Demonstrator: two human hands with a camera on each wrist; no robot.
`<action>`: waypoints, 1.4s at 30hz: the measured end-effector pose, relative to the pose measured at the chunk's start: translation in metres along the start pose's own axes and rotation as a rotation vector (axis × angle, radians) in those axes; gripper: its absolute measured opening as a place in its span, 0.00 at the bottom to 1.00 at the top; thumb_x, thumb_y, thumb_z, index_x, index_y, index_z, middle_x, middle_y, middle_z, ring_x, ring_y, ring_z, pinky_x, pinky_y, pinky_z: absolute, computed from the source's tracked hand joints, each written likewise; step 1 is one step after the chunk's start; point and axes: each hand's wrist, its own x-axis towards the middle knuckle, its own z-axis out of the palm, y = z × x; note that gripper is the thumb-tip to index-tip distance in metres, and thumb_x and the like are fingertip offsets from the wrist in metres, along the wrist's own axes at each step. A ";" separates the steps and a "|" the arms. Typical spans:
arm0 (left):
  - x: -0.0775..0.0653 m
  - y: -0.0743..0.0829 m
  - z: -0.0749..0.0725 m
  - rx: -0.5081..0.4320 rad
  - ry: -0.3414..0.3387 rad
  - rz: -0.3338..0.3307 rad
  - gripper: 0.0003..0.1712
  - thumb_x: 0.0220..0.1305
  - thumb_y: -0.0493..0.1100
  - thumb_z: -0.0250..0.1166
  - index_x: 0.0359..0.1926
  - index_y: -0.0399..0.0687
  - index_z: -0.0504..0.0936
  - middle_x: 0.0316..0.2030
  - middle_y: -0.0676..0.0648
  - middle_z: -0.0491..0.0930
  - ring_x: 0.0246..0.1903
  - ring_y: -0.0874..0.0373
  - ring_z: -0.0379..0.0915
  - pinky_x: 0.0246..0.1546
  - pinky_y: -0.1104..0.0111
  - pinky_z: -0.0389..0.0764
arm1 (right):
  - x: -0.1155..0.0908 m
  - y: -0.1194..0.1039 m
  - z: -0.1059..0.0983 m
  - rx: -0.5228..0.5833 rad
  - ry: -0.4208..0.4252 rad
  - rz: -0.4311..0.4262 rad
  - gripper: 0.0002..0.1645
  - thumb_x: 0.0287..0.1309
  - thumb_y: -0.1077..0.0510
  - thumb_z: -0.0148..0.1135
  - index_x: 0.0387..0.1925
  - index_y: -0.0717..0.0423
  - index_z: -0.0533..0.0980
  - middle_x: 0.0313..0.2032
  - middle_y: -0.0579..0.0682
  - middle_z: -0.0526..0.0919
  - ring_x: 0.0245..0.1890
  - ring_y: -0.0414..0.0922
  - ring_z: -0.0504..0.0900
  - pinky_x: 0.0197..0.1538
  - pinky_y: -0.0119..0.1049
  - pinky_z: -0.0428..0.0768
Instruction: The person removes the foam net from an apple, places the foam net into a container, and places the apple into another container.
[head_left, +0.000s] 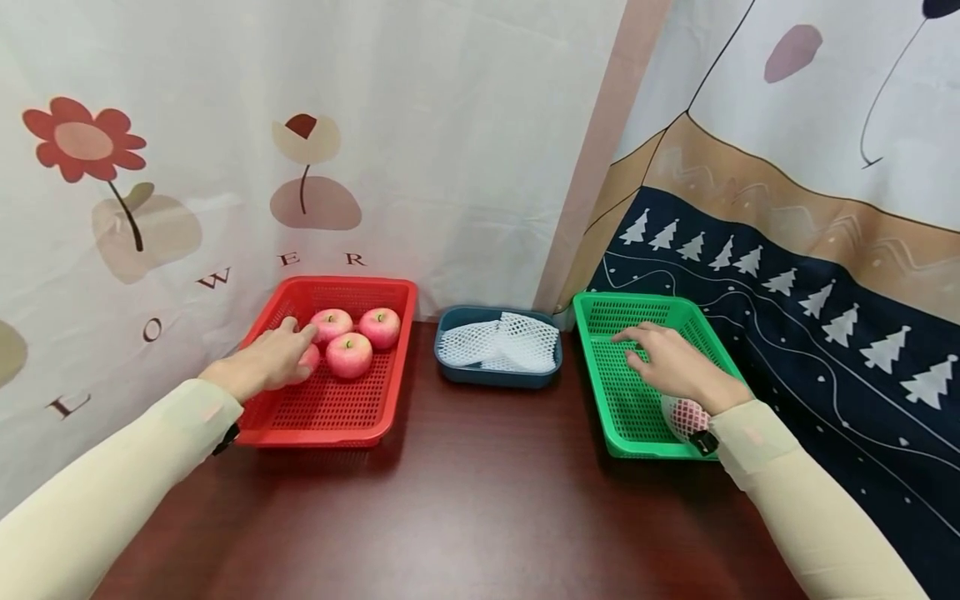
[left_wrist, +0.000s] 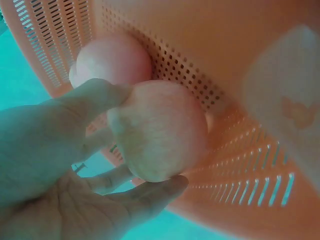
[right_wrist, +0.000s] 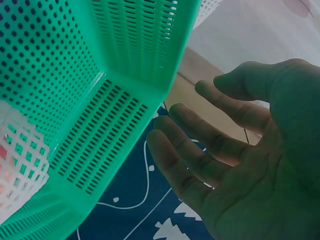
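Note:
Inside the red basket (head_left: 315, 417), my left hand (head_left: 273, 358) holds an apple (left_wrist: 157, 130), thumb on one side and fingers curled round the other. Three more pink-red apples, one of them the front apple (head_left: 349, 356), lie just right of it. My right hand (head_left: 675, 362) hovers over the green basket (head_left: 622, 400) with relaxed fingers and nothing in them. Below its wrist, a fruit in a white foam net (head_left: 681, 417) lies in the green basket, partly hidden by the hand and wrist.
Between the baskets stands a small dark blue tray (head_left: 495, 379) with white foam nets (head_left: 517, 342) in it. All three containers stand on a dark brown table (head_left: 480, 500). Printed curtains (head_left: 465, 167) hang right behind them and along the right side.

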 end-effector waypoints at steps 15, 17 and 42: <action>0.011 -0.001 -0.008 0.034 -0.071 -0.005 0.40 0.73 0.34 0.77 0.80 0.26 0.73 0.74 0.12 0.71 0.73 0.16 0.75 0.74 0.26 0.79 | -0.006 0.007 -0.004 0.033 -0.005 0.018 0.23 0.84 0.63 0.60 0.73 0.63 0.84 0.72 0.69 0.86 0.73 0.70 0.83 0.75 0.73 0.81; 0.013 0.000 -0.009 0.033 -0.073 -0.001 0.42 0.73 0.32 0.75 0.82 0.24 0.70 0.75 0.12 0.70 0.75 0.15 0.73 0.75 0.26 0.79 | -0.007 0.007 -0.003 0.037 -0.006 0.022 0.24 0.84 0.63 0.60 0.73 0.63 0.84 0.72 0.69 0.86 0.72 0.69 0.83 0.75 0.73 0.81; -0.016 0.031 -0.025 0.027 0.174 0.028 0.36 0.77 0.44 0.73 0.78 0.30 0.77 0.71 0.21 0.75 0.67 0.20 0.79 0.62 0.25 0.86 | -0.020 0.019 -0.002 0.017 -0.035 0.010 0.24 0.83 0.61 0.65 0.73 0.63 0.83 0.71 0.71 0.86 0.73 0.72 0.83 0.74 0.74 0.81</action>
